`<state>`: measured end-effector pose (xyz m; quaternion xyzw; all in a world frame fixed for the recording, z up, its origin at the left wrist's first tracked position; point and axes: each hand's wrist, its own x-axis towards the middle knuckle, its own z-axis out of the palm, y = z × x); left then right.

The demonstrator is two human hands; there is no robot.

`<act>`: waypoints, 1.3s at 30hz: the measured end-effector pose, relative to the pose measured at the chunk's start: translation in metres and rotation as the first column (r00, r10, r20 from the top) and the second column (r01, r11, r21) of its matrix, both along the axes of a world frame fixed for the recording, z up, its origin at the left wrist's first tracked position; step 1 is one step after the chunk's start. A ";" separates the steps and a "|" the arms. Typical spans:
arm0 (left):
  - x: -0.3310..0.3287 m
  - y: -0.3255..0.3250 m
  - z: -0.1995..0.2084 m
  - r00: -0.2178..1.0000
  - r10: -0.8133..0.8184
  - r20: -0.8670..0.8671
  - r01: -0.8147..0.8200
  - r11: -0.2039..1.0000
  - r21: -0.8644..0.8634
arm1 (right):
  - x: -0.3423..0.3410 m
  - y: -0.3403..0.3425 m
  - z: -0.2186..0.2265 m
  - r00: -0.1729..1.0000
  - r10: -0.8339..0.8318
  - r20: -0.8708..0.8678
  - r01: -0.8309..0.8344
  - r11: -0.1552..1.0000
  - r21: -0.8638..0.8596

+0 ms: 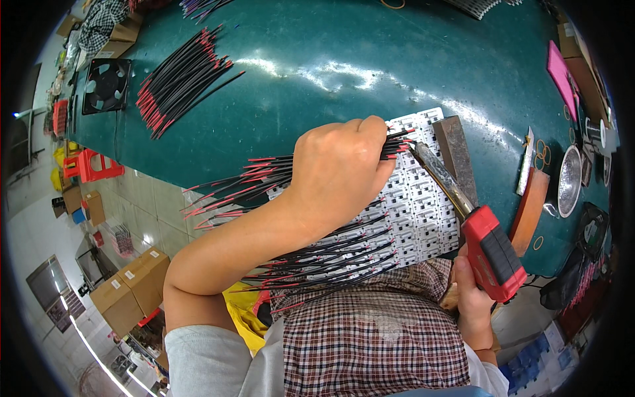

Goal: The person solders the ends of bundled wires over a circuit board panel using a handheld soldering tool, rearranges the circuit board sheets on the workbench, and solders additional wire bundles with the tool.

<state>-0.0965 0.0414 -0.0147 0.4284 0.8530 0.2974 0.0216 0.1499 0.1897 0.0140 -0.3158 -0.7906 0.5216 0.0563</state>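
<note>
My left hand (340, 169) is closed around a bundle of thin black wires with red ends (397, 145), above a white circuit board panel (423, 221). The wires' short ends stick out past my thumb, and the long ends trail to the left. My right hand (471, 301) grips a red and black soldering gun (493, 255), partly hidden behind it. Its metal tip points up and left, close to the wire ends; I cannot tell whether they touch. More black wires (331, 255) lie in rows across the panel's lower left. A dark metal bar (456, 159) lies along the panel's right edge.
On the green table (278, 99), a wire bundle (188, 83) lies at the upper left beside a black fan (106, 86). To the right are a metal bowl (569, 180), an orange-brown strip (530, 212), rubber bands and a solder spool (596, 134). Cardboard boxes (132, 291) stand at left.
</note>
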 end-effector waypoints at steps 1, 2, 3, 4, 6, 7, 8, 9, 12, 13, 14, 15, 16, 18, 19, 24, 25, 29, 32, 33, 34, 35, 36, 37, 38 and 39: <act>0.000 0.000 0.001 1.000 -0.001 0.002 0.001 1.000 0.005 | 0.003 0.000 0.000 1.000 -0.028 0.013 0.028 0.999 -0.021; 0.000 0.000 0.001 1.000 -0.002 0.003 0.002 1.000 0.006 | 0.004 0.000 -0.001 0.998 -0.057 0.029 0.059 0.998 -0.040; 0.000 0.000 0.001 1.000 -0.001 0.000 0.001 1.000 0.001 | 0.003 -0.001 0.000 0.998 -0.058 0.030 0.059 0.997 -0.039; 0.000 0.000 0.001 1.000 -0.001 -0.004 0.001 1.000 -0.003 | 0.001 -0.002 0.002 0.996 -0.074 0.039 0.076 0.995 -0.062; -0.001 0.000 0.001 1.000 -0.005 -0.005 0.005 1.000 -0.010 | -0.002 -0.003 0.004 0.995 -0.089 0.049 0.093 0.992 -0.086; -0.001 0.000 0.001 1.000 -0.009 -0.007 0.009 1.000 -0.018 | -0.003 -0.004 0.004 0.994 -0.097 0.045 0.100 0.991 -0.085; -0.003 0.000 0.001 1.000 -0.008 -0.007 0.008 1.000 -0.018 | -0.003 -0.004 0.005 0.994 -0.104 0.042 0.107 0.991 -0.085; -0.005 0.000 0.001 0.999 -0.008 0.035 0.008 1.000 -0.002 | -0.002 -0.003 0.004 0.994 -0.103 0.042 0.107 0.991 -0.085; -0.010 -0.001 0.002 0.994 -0.017 0.108 0.017 1.000 -0.001 | 0.000 -0.001 0.001 1.000 -0.027 0.006 0.027 0.999 -0.034; -0.011 -0.001 0.003 0.990 -0.025 0.137 0.027 0.999 -0.017 | -0.001 -0.001 0.001 1.000 -0.024 0.006 0.024 0.999 -0.029; -0.012 -0.001 0.004 0.990 -0.024 0.136 0.026 1.000 -0.017 | -0.001 -0.001 0.001 1.000 -0.020 0.005 0.020 0.999 -0.025; -0.013 -0.001 0.005 0.990 -0.032 0.139 0.035 0.999 -0.020 | -0.002 -0.001 0.001 1.000 -0.019 0.005 0.019 0.999 -0.025; -0.013 -0.001 0.006 0.989 -0.041 0.143 0.044 0.999 -0.022 | -0.001 -0.002 0.001 1.000 -0.019 -0.006 0.019 0.999 -0.027; -0.013 -0.001 0.008 0.988 -0.046 0.145 0.051 0.998 -0.031 | -0.002 -0.003 -0.001 1.000 -0.020 -0.016 0.020 0.999 -0.028; -0.013 0.000 0.008 0.988 -0.052 0.147 0.058 0.998 -0.039 | -0.003 -0.004 -0.002 0.999 -0.020 -0.043 0.020 1.000 -0.004; -0.012 0.000 0.007 0.990 -0.052 0.132 0.056 0.998 -0.029 | 0.001 -0.001 0.003 0.997 -0.027 0.067 0.031 0.998 -0.057; -0.012 0.000 0.007 0.990 -0.053 0.130 0.058 0.998 -0.038 | 0.001 -0.001 0.003 0.998 -0.017 0.060 0.020 0.999 -0.051; -0.012 0.000 0.008 0.990 -0.045 0.133 0.050 0.998 -0.037 | 0.013 -0.005 0.000 0.992 -0.120 0.033 0.121 0.991 -0.055; -0.012 0.000 0.008 0.992 -0.054 0.117 0.059 0.997 -0.041 | 0.021 0.000 -0.006 0.998 0.017 -0.053 -0.015 0.999 0.039; -0.011 0.000 0.009 0.992 -0.052 0.116 0.057 0.997 -0.045 | 0.022 0.000 -0.007 0.998 0.016 -0.053 -0.014 0.999 0.040; -0.011 0.000 0.009 0.992 -0.049 0.115 0.055 0.997 -0.050 | 0.024 0.001 -0.008 0.999 0.020 -0.049 -0.018 0.999 0.042; -0.012 0.000 0.008 0.992 -0.049 0.113 0.055 0.997 -0.049 | 0.024 0.001 -0.009 0.999 0.024 -0.046 -0.022 0.999 0.045; -0.012 0.000 0.008 0.993 -0.054 0.109 0.061 0.996 -0.065 | 0.025 0.000 -0.010 0.999 0.024 -0.048 -0.022 0.999 0.046; -0.012 0.000 0.007 0.993 -0.058 0.104 0.066 0.995 -0.080 | 0.026 0.000 -0.010 0.999 0.010 -0.044 -0.009 0.999 0.032; -0.012 0.000 0.008 0.993 -0.057 0.102 0.065 0.995 -0.079 | 0.027 -0.001 -0.011 0.999 -0.003 -0.040 0.003 1.000 0.018; -0.011 0.000 0.008 0.983 -0.037 0.177 0.042 0.999 -0.022 | 0.026 -0.001 -0.011 0.999 -0.002 -0.042 0.003 1.000 0.019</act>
